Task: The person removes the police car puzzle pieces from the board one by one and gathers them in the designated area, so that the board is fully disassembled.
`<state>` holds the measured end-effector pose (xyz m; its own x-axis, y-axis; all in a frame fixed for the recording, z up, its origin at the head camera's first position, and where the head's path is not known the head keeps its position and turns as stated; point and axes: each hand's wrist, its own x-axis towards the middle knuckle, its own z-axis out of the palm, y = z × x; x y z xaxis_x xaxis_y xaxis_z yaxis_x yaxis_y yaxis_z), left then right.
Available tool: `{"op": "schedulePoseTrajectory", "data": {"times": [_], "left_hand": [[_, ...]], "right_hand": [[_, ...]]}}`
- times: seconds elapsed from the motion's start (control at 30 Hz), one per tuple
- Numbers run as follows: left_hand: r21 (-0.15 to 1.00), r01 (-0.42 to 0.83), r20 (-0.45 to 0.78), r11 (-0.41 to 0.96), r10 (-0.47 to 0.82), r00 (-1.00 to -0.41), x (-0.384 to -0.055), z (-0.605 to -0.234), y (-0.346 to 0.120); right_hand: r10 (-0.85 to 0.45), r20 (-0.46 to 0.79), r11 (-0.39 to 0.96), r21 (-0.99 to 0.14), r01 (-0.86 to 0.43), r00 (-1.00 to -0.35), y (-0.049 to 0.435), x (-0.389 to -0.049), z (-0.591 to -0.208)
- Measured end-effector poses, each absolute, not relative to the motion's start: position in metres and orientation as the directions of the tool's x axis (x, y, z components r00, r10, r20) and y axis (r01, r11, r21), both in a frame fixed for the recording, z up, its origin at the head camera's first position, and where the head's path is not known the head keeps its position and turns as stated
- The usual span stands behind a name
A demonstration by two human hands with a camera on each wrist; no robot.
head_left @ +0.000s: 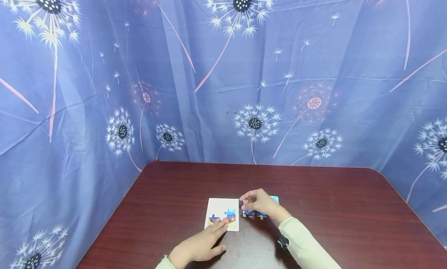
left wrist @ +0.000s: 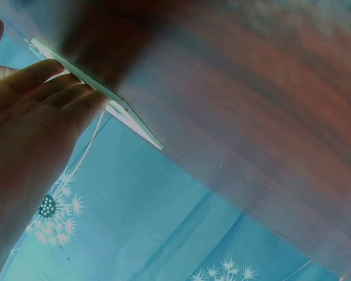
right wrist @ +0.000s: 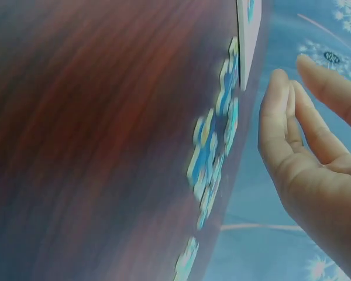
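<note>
A white puzzle board (head_left: 223,205) lies on the table with a few colourful jigsaw pieces (head_left: 230,214) along its near part. My left hand (head_left: 200,243) rests its straight fingers on the board's near side, partly covering those pieces. In the left wrist view, the fingers of the left hand (left wrist: 38,123) lie against the thin board (left wrist: 120,102). Just right of the board, my right hand (head_left: 260,205) hovers above several loose jigsaw pieces (head_left: 248,213), fingers bent. From the right wrist, the right hand (right wrist: 316,140) shows nothing between thumb and fingers, apart from the blue pieces (right wrist: 203,149).
The dark red wooden table (head_left: 167,207) extends around the puzzle. A blue dandelion-print curtain (head_left: 216,118) hangs behind and at both sides. A dark watch-like band (head_left: 283,242) sits on the right sleeve.
</note>
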<state>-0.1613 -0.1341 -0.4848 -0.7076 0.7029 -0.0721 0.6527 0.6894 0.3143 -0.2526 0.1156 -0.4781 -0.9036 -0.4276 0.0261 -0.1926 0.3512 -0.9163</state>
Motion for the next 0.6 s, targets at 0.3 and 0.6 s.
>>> {"op": "schedulePoseTrajectory", "data": {"times": [0.3,0.6], "left_hand": [[0.3,0.672,-0.053,0.677,0.715,-0.697,-0.163,-0.485,-0.134],[0.29,0.685,-0.033,0.668,0.722,-0.691,-0.162,-0.486,-0.134]], "right_hand": [[-0.483,0.047,0.347,-0.906,-0.241,-0.874,0.091,-0.256,-0.484],[-0.508,-0.017,0.405,-0.887,-0.221,-0.861,0.082,-0.257,-0.488]]}}
